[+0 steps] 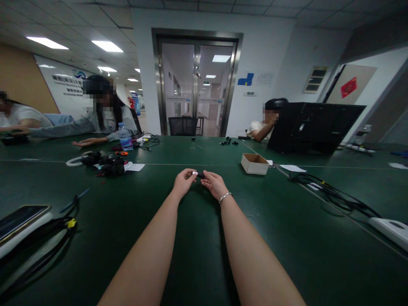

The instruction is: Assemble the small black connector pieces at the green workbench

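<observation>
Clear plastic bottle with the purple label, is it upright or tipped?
Upright: the bottle stands on its base on the green table, cap at the top.

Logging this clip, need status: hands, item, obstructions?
Left hand pinching silvery end, right hand black end. Small piece held between them. Open box off to the right, touching neither hand.

Dim room — ceiling panels (106,46) glow white, faint shadows fall by the hands (199,183), edges stretch — slightly soft throughout.
</observation>
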Demonstrator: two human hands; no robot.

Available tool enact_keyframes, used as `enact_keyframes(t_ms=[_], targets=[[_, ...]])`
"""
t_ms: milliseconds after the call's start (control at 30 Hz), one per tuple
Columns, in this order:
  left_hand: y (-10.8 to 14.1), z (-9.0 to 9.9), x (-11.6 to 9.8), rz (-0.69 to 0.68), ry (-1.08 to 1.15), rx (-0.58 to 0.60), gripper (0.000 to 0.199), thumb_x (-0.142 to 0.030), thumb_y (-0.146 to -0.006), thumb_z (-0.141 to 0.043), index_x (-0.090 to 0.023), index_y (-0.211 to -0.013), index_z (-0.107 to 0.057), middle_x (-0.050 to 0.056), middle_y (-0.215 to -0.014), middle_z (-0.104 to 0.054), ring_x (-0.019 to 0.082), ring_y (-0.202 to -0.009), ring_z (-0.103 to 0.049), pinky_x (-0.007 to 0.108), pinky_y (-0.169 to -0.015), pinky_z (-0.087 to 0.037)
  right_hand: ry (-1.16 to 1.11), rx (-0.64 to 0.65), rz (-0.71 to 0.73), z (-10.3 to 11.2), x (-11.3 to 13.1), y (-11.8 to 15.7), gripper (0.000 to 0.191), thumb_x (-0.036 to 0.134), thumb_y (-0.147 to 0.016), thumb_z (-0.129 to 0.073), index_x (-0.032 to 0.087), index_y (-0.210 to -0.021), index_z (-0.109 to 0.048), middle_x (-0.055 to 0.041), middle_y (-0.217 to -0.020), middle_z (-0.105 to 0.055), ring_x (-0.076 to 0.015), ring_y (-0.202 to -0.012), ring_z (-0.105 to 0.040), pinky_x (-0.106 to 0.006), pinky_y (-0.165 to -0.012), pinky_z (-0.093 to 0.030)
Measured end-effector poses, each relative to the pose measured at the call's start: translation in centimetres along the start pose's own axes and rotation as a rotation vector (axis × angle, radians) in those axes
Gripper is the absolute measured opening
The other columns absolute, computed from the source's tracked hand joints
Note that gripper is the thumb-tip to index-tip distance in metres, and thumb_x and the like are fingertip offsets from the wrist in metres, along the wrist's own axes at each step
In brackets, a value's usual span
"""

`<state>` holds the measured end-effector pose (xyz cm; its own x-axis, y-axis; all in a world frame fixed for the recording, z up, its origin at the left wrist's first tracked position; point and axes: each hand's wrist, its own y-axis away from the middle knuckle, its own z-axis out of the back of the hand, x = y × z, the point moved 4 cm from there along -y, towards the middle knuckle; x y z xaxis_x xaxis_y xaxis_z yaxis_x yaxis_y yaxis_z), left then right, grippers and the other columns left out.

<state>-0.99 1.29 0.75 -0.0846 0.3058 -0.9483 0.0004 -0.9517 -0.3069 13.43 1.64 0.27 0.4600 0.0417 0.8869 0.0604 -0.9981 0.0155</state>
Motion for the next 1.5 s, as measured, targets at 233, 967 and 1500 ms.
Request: enact_keyframes(t_ms=[233, 967, 1500], targets=[[-0.4, 0.4, 0.9, 0.121, -0.074, 0.006, 0.041, -0.056, -0.072, -0.06, -0.016, -0.065, -0.057, 0.0, -0.057, -0.054, 0.011, -0.05, -0.049, 0.023, -0.049, -0.038, 0.016, 0.047, -0.007, -0.1, 0.0, 0.1, 0.013, 0.015, -0.074, -0.077, 0.011, -0.078, -0.065, -0.0039, -0.065, -0.064, -0.0101, -0.053, -0.061, -0.017, -0.051, -0.054], [-0.9, 1.1, 0.3, 0.147, -0.439, -0.085, 0.057, -0.057, -0.086, -0.038, -0.019, -0.045, -0.049, 0.002, -0.048, -0.051, 0.015, -0.05, -0.046, 0.028, -0.056, -0.03, -0.039, 0.26, -0.056, -0.3, -0.2, 0.4, 0.03, 0.004, -0.057, -0.08, 0.016, -0.082, -0.068, 0.0001, -0.081, -0.065, -0.0134, -0.07, -0.066, -0.023, -0.069, -0.056], [0.0, -0.3, -0.1, 0.008, -0.057, 0.058, 0.034, -0.044, -0.071, -0.064, -0.015, -0.089, -0.065, 0.003, -0.075, -0.062, 0.011, -0.059, -0.054, 0.022, -0.054, -0.043, -0.127, 0.034, -0.115, 0.3, -0.4, -0.2, 0.003, 0.011, -0.079, -0.066, 0.014, -0.079, -0.067, -0.0041, -0.071, -0.065, -0.01, -0.057, -0.058, -0.019, -0.054, -0.05]])
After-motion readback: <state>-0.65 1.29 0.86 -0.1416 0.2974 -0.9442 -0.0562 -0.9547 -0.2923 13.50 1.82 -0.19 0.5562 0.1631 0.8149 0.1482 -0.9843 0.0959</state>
